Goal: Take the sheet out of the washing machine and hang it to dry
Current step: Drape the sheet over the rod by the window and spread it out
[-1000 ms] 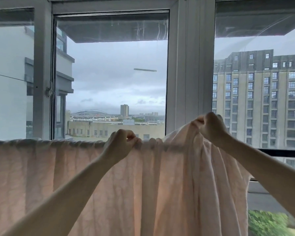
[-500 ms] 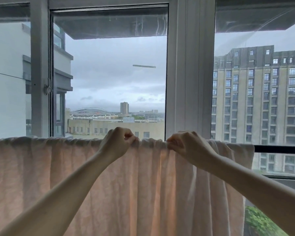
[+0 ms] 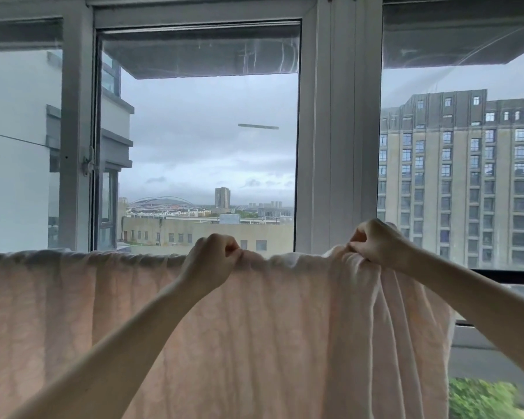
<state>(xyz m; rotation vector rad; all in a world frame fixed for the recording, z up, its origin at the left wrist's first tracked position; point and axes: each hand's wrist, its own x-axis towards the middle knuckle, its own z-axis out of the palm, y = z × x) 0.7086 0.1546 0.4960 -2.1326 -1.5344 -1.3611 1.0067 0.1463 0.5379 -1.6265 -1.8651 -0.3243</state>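
Two hands pinch the top edge of a pale pink sheet (image 3: 254,328) draped along a rail before a window (image 3: 336,131). Left hand (image 3: 212,255) and right hand (image 3: 375,243) each grip bunched, wrinkled cloth; folds gather rightward.

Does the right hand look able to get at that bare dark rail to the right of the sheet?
Probably yes. The right hand grips the sheet at its bunched right end, right beside the bare rail, and nothing stands between them. It would have to let go of the fabric first.
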